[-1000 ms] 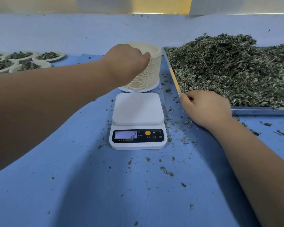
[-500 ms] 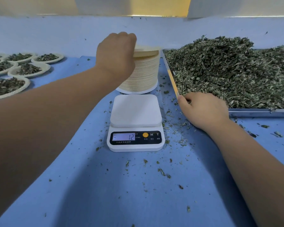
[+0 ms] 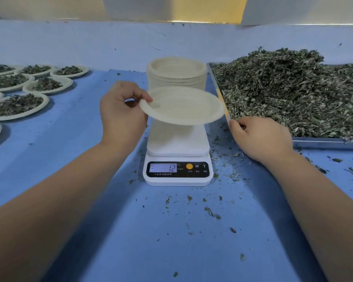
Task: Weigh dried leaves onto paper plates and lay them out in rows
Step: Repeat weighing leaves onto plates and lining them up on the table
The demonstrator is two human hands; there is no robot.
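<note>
Head view: left hand (image 3: 122,115) pinches a plate (image 3: 183,106) over the scale (image 3: 177,145), probably needing level seating next; right hand (image 3: 261,137) curls at 3 o'clock, contents unclear.

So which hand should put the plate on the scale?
Left. The left hand pinches the empty plate above the scale; the right hand sits at the tray of leaves.

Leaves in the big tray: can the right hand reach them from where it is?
Probably yes. The right hand sits at the tray's near corner, right beside the leaves, and nothing stands between them.
</note>
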